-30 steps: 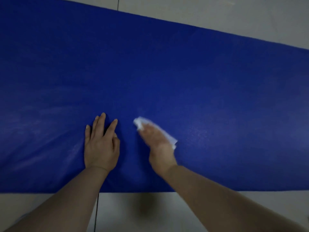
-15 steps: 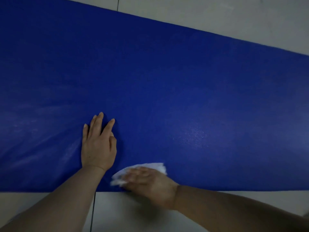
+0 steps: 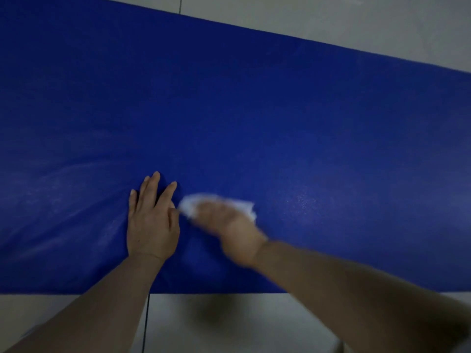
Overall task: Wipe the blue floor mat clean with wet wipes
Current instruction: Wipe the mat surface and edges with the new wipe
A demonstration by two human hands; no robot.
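1. Your left hand (image 3: 151,225) lies flat on the blue floor mat (image 3: 254,110) near its front edge, fingers straight and slightly spread.
2. Just beside it, the white wet wipe (image 3: 188,207) sits under your blurred right hand (image 3: 229,230); its finger pose can't be told.
3. The mat lies on a pale tiled floor (image 3: 331,19).

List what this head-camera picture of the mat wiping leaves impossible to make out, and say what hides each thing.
1. Right hand: motion blur hides its fingers and grip.
2. Wipe: mostly under that hand, blurred; folds unclear.
3. Mat: left and right ends cut off by the picture edges.
4. Mat under the flat left hand: covered.
5. Floor: too dim to judge cleanliness.
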